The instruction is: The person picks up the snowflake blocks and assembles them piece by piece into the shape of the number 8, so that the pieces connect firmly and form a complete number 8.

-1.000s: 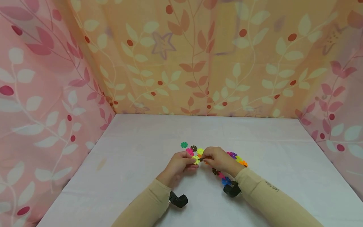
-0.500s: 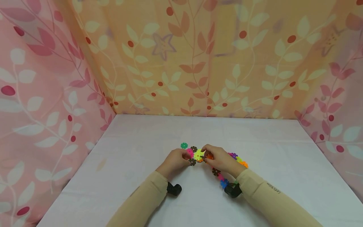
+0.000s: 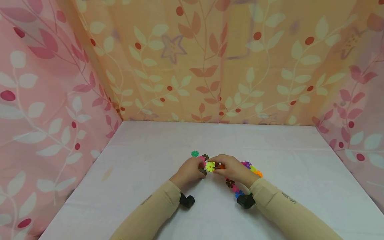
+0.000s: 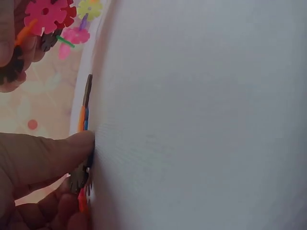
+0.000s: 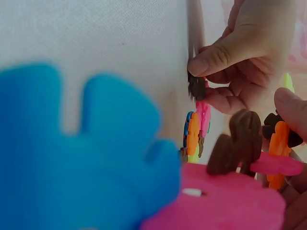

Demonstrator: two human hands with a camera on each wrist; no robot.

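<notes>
With my left hand (image 3: pixel 188 170) I pinch a brown disc (image 5: pixel 197 87), and my right hand's (image 3: pixel 232 166) fingers squeeze the colorful chain (image 3: pixel 230 183), maybe so neither slips.

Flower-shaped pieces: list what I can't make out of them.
Right wrist view: full shape of the blue piece; blurred and cut off by the left edge.
Head view: rest of the dark piece; the left hand covers it.
Head view: whatever lies behind the right hand, which blocks it.

Dark-lettered beige sleeves (image 3: pixel 294 213) end near rounded black wrist cameras (image 3: pixel 246 201)
</notes>
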